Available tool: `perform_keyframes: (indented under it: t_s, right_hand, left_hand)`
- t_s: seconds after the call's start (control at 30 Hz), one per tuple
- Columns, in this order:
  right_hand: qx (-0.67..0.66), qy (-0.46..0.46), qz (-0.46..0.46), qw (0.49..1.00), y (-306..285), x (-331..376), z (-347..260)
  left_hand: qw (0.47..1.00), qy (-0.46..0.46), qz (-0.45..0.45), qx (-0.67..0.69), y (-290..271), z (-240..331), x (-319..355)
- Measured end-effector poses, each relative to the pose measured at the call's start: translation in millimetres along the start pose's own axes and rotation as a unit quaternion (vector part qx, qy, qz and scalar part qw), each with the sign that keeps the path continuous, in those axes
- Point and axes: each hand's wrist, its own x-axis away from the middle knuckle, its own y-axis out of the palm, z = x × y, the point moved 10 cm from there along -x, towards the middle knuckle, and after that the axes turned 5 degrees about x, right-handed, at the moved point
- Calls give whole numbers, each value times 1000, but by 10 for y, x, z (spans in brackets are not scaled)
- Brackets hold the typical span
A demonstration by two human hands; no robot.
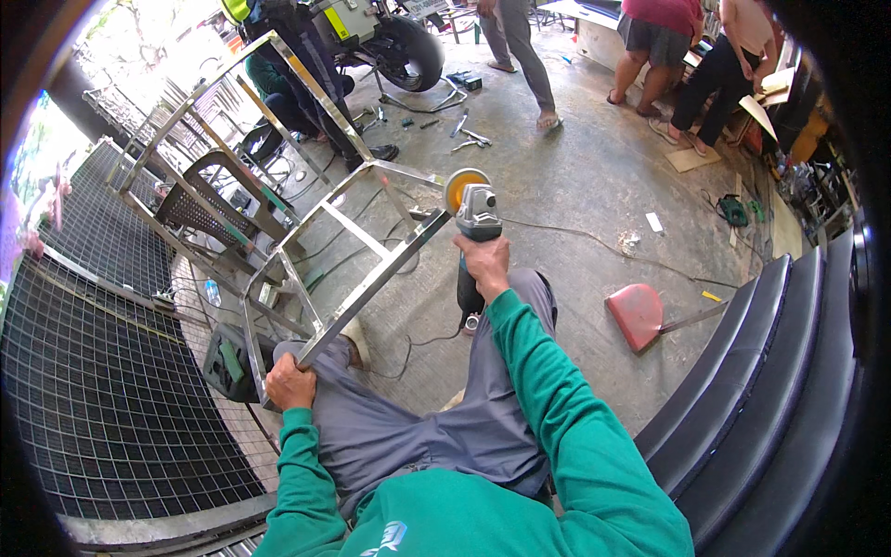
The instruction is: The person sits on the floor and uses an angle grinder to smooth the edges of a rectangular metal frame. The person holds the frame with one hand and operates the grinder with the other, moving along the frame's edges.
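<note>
My left hand (290, 382) is closed around the near corner of a shiny welded metal frame (376, 278), beside my left thigh. The frame's rails rise away from me toward the far left. In my right hand (485, 261) is an angle grinder (479, 206), gripped around its body above my right knee. Its round orange-yellow disc (455, 192) is beside the far end of the nearest rail. Whether disc and metal touch, I cannot tell. The grinder's lower body hangs below the hand, with a dark cord trailing on the floor.
Wire mesh panels (111, 381) line the left, near a brown plastic chair (200, 200). A black padded bench (770, 371) curves along the right. A red padded piece (637, 316) and loose tools (471, 137) lie on the concrete. Several people stand near a motorcycle (399, 56) and workbench.
</note>
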Motion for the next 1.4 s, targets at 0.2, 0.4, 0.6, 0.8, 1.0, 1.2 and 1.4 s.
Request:
perform_keyframes:
  t_s: [0.2,0.4,0.6,0.8,1.0,1.2,1.4]
  right_hand:
    - [49,15,14,999,21,-6,88]
    - [-152,81,29,985,-132,-95,174]
    - [-257,105,9,961,-290,-182,269]
    - [-284,178,15,942,-596,-260,450]
    - [-299,188,-10,936,-907,-207,506]
    - [-256,169,-3,952,-1185,-108,493]
    - [-217,163,3,962,-1359,-64,538]
  left_hand:
    - [1000,13,4,9,-49,27,8]
    - [1000,14,12,9,-46,34,5]
    - [1000,5,0,4,-11,-20,20]
    - [1000,-1,12,-3,-13,-23,-33]
    - [1000,-10,4,-10,9,-61,1]
    - [1000,-20,0,17,-21,-78,-10]
    - [999,-26,-2,23,-42,-79,-45]
